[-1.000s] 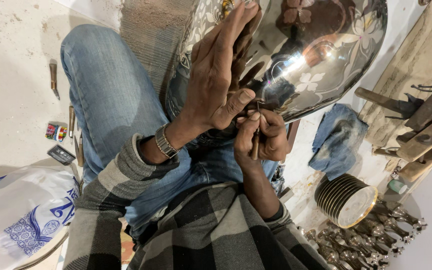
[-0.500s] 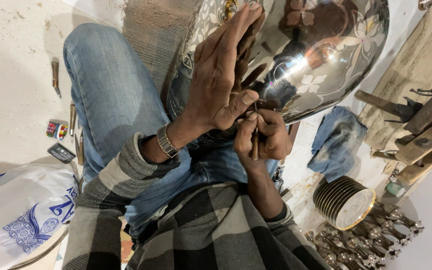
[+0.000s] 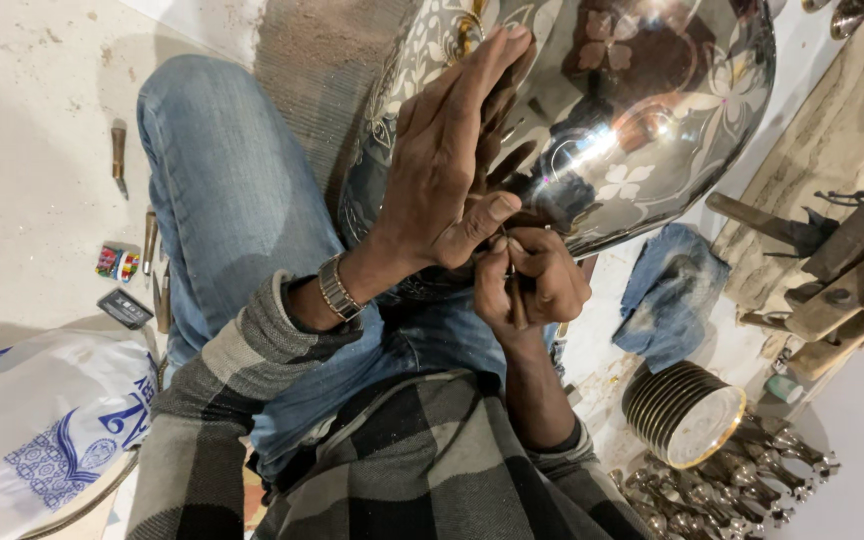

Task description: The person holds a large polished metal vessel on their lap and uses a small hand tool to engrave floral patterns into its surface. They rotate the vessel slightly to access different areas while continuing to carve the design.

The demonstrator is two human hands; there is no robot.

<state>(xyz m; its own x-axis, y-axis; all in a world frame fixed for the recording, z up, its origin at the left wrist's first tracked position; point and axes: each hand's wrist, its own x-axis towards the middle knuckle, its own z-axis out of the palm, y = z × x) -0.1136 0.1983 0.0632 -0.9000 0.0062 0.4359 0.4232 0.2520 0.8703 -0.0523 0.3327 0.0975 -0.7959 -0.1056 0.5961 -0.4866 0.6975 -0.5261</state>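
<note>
On the lap, the left hand (image 3: 447,170) lies flat and open against a shiny engraved metal bowl (image 3: 642,110); the right hand (image 3: 532,280) has its grip closed around a thin engraving tool (image 3: 515,297).

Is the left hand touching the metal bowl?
Touching. The head view shows the left hand laid flat on the shiny metal bowl, fingers spread on its surface with no gap visible.
</note>
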